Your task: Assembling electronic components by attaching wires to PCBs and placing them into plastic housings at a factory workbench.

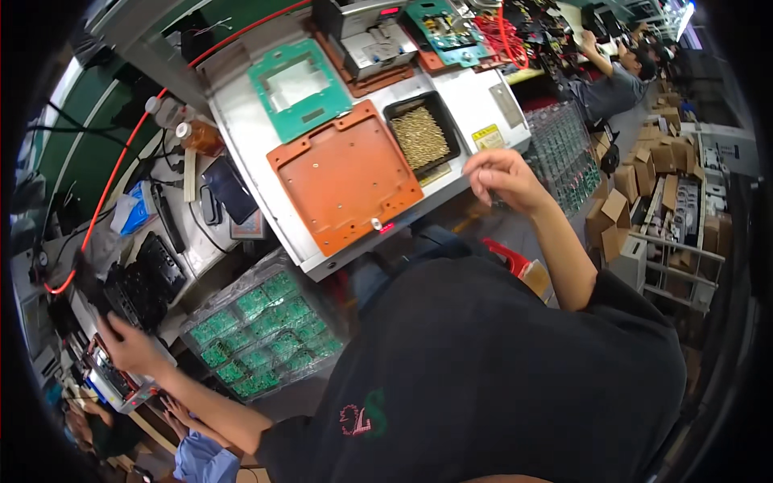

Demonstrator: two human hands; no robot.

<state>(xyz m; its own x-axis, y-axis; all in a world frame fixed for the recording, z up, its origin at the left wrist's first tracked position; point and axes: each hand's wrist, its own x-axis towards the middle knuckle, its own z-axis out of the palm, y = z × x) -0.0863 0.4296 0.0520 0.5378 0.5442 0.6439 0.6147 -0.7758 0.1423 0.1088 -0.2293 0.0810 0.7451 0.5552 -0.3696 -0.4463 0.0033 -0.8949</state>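
My right hand [509,181], fingers half wide and empty, must not bump the screw tray [448,129] at its ten o'clock; my left hand [134,352] blurs: I can't tell its grip.

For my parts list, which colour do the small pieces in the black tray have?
The small pieces are gold-coloured; the head view shows them best.

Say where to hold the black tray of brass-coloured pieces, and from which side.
Probably the right rim of the black tray, from above right: that rim shows uncovered beyond the brass-coloured pieces and borders white bench surface, while the orange plate crowds its left.
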